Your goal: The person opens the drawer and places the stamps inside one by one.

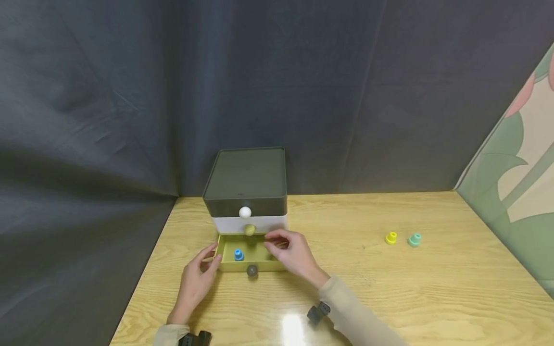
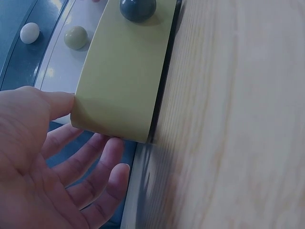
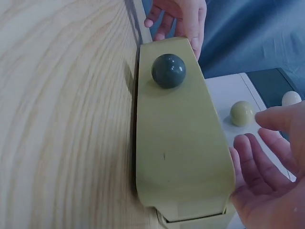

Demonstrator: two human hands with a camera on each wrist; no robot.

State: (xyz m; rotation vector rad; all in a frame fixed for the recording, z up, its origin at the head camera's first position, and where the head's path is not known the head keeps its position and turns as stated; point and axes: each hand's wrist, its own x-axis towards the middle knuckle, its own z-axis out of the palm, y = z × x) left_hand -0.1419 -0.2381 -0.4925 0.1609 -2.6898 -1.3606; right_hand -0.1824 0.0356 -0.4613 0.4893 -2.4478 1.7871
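A low yellow-green drawer (image 1: 229, 266) with a dark round knob (image 3: 168, 70) is pulled out at the bottom of a small drawer cabinet (image 1: 246, 173). Inside it, toward the left, stands a small blue stepped piece (image 1: 238, 255). My left hand (image 1: 196, 283) holds the drawer's left side near the front corner, thumb at the upper edge and fingers along the outside. Over the right part of the drawer is my right hand (image 1: 296, 254), fingers loosely bent. Its thumb and fingertips stand apart with nothing visible between them in the right wrist view.
On the wooden table (image 1: 346, 288), a yellow stepped piece (image 1: 391, 238) and a teal one (image 1: 414, 240) stand to the right. The cabinet's upper drawers, with a white knob (image 1: 245, 212) and a green knob (image 1: 249, 229), are closed. A dark curtain (image 1: 324, 96) hangs behind.
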